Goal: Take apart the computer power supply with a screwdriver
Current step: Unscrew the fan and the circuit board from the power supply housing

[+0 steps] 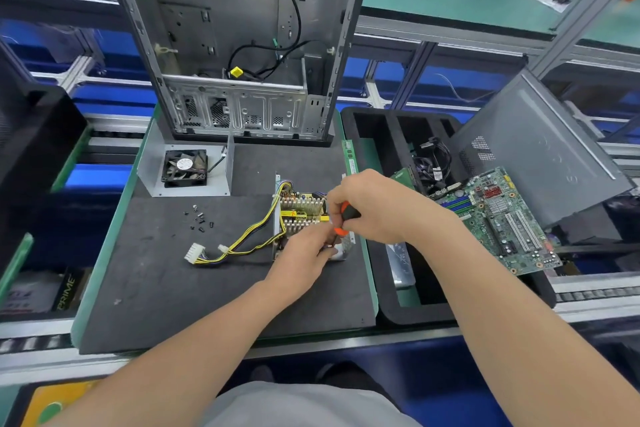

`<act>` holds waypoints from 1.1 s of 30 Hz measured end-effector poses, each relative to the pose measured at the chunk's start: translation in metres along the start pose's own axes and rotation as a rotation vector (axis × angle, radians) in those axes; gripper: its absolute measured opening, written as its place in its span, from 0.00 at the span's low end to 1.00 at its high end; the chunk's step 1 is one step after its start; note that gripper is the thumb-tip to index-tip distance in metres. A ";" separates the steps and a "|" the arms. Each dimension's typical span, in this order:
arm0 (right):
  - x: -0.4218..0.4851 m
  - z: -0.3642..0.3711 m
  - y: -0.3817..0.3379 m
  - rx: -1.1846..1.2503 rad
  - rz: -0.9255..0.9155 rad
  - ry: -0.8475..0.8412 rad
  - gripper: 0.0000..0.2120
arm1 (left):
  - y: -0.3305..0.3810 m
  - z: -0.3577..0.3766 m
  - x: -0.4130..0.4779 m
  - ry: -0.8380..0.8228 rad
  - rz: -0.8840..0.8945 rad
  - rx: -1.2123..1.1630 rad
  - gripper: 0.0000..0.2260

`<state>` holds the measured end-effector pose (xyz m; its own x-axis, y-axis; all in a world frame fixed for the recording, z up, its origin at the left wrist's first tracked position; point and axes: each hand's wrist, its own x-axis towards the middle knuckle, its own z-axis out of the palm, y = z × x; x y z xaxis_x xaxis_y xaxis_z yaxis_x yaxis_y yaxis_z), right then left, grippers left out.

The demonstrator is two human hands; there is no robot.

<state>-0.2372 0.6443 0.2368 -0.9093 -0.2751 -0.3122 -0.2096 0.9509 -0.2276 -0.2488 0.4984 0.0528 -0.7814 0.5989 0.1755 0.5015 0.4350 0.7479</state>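
Note:
The opened power supply (301,208) lies on the dark mat, its circuit board, heat sinks and yellow parts bare. A bundle of yellow and black cables (242,243) runs left from it to white plugs (194,252). My right hand (370,204) is closed around an orange and black screwdriver (348,215), held upright over the supply's right side. My left hand (306,250) rests on the supply's near right corner, fingers at the screwdriver's lower end; the tip is hidden. The removed cover with its fan (185,168) sits to the upper left.
Several loose black screws (200,218) lie on the mat (166,288). An empty computer case (242,42) stands behind. To the right, a black tray (391,312) holds a motherboard (502,218), cables and a grey side panel (540,149).

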 end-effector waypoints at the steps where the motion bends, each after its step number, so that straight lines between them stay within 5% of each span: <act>1: 0.000 -0.002 -0.001 -0.050 -0.029 -0.025 0.10 | 0.000 0.000 0.000 0.010 0.011 0.036 0.11; 5: 0.006 -0.010 -0.002 -0.196 -0.136 -0.143 0.21 | -0.001 -0.002 0.006 -0.012 0.077 0.182 0.06; 10: 0.005 -0.007 0.003 -0.191 -0.175 -0.154 0.15 | -0.002 -0.003 0.006 -0.032 0.059 0.290 0.03; 12: 0.001 0.000 0.002 -0.191 -0.136 -0.045 0.08 | -0.001 -0.001 0.005 -0.017 0.039 0.298 0.02; 16: 0.002 0.018 -0.009 -0.116 0.197 0.284 0.13 | 0.000 0.001 0.005 -0.024 0.011 0.317 0.03; 19: 0.008 0.033 -0.013 0.005 0.278 0.291 0.09 | 0.004 0.003 -0.001 0.003 -0.020 0.312 0.02; 25: 0.013 0.011 0.004 0.039 -0.011 0.099 0.04 | 0.002 0.001 -0.002 -0.024 -0.093 0.196 0.04; 33: 0.013 -0.018 0.016 -0.259 -0.372 -0.162 0.16 | 0.007 0.001 -0.003 -0.005 -0.138 0.201 0.06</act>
<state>-0.2587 0.6581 0.2457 -0.6924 -0.6019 -0.3977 -0.6112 0.7823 -0.1200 -0.2428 0.5006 0.0572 -0.8459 0.5277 0.0770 0.4545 0.6379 0.6217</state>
